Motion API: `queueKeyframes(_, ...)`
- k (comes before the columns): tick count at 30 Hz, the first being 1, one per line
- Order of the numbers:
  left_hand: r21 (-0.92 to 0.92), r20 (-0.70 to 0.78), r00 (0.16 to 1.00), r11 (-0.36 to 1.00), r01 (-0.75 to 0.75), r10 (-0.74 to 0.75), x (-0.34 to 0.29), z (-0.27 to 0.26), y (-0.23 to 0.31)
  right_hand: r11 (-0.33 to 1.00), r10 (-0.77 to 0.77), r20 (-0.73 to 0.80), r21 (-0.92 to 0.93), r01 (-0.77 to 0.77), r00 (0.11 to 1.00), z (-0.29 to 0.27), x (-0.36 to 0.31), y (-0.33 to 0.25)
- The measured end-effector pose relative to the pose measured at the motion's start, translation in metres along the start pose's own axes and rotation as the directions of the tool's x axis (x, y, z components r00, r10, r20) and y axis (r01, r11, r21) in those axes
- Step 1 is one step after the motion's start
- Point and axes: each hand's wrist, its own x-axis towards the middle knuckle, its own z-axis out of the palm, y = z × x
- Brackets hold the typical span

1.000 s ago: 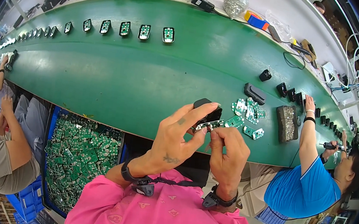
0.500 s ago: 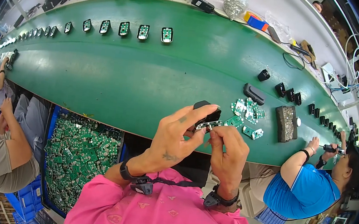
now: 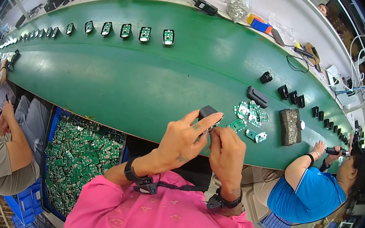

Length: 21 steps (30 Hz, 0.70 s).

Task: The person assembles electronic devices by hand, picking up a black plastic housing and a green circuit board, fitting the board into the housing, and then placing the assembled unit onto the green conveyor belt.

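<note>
My left hand (image 3: 182, 136) is wrapped round a small black plastic housing (image 3: 208, 113), held just above the table's near edge. Only a sliver of a circuit board shows at the housing's underside, between the hands. My right hand (image 3: 227, 153) is pinched closed against that lower side, and its fingertips are hidden, so what they grip cannot be made out. Just beyond the right hand, several loose green circuit boards (image 3: 254, 114) lie on the green table. A dark grey elongated case (image 3: 258, 97) rests behind them.
A dark, rough-topped block (image 3: 290, 127) stands right of the boards. Black housings (image 3: 283, 91) line the right; housings with boards (image 3: 144, 34) line the far left. A heap of circuit boards (image 3: 82, 165) fills a blue bin. A co-worker in blue (image 3: 308, 191) sits at right, others at left.
The housing has tipped in my left hand, so the circuit board that showed below it is now mostly hidden. My right hand has moved slightly left, closer under the housing.
</note>
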Motion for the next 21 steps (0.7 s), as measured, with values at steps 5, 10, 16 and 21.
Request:
queueKeyframes(5,-0.383,0.100,0.958,0.878,0.286,-0.268,-0.011,0.012,-0.025,0.996,0.053,-0.028,0.080,-0.051,0.998,0.024,-0.014,0.024)
queueKeyframes(10,-0.511,0.236,0.911,0.754,0.413,-0.340,-0.024,0.006,-0.034,0.892,0.396,0.007,0.236,-0.387,0.918,0.026,-0.028,0.036)
queueKeyframes(16,-0.304,0.203,0.949,0.906,0.294,-0.239,-0.025,0.006,-0.039,0.979,0.156,-0.123,0.155,-0.136,0.980,0.033,-0.033,0.019)
queueKeyframes(21,-0.255,0.128,0.980,0.950,0.183,-0.154,-0.024,0.013,-0.040,0.928,0.149,-0.120,0.361,-0.096,0.981,0.044,-0.026,0.016)
